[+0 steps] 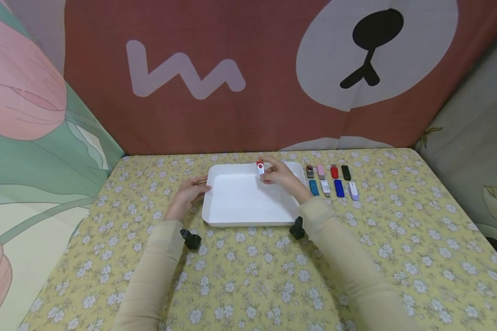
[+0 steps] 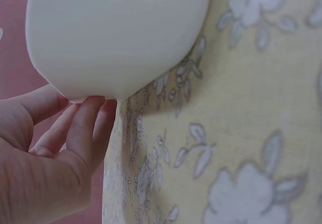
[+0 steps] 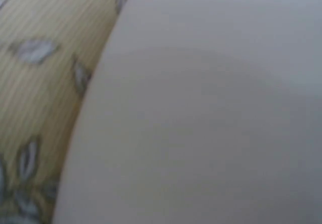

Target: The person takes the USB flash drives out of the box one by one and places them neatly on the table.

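Observation:
A white rectangular tray (image 1: pixel 248 197) lies on the cloth in front of me. My left hand (image 1: pixel 186 195) grips its left side. In the left wrist view, the thumb and fingers (image 2: pixel 85 128) of that hand close on the tray's edge (image 2: pixel 115 48). Over the back part of the tray, my right hand (image 1: pixel 279 174) pinches a red and silver USB flash drive (image 1: pixel 260 170) between thumb and fingers, holding it roughly upright. The right wrist view has only the blurred tray (image 3: pixel 201 133) and some cloth; neither that hand nor the drive shows there.
Two rows of USB flash drives stand right of the tray, among them a red one (image 1: pixel 334 172), a black one (image 1: pixel 346 173), a blue one (image 1: pixel 339 188) and a lilac-and-white one (image 1: pixel 353 191). Flowered yellow cloth (image 1: pixel 248 276) covers the table. A brown printed curtain (image 1: pixel 265 124) hangs behind.

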Tool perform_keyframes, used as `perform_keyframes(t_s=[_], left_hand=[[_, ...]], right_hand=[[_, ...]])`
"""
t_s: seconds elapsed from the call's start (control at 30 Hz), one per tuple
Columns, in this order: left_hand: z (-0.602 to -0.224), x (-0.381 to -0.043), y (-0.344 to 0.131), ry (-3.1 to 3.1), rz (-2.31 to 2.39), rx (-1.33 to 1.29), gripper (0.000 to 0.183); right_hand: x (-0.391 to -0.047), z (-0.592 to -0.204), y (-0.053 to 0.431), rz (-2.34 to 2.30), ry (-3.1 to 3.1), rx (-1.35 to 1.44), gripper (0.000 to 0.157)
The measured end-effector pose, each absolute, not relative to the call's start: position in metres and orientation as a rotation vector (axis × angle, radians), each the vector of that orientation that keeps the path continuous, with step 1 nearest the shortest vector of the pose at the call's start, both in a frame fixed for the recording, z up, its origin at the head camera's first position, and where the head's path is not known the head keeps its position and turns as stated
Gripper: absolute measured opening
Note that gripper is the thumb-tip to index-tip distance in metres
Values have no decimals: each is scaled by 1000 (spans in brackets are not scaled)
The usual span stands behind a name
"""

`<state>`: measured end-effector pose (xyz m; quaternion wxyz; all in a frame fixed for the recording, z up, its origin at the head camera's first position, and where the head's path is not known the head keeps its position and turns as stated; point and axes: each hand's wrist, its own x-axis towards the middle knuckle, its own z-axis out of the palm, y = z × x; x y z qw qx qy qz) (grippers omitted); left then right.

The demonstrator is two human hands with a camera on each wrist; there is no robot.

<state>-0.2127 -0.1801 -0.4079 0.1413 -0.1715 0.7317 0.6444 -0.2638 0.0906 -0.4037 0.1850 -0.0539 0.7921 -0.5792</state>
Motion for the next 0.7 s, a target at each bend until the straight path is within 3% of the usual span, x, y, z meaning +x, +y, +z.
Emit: perform_keyframes(t_s=[0.7], left_hand=[[-409,-214,-182,2095,1875,-495,52]], right_hand=[[-260,-400,122,-1638,2226,-162,64]])
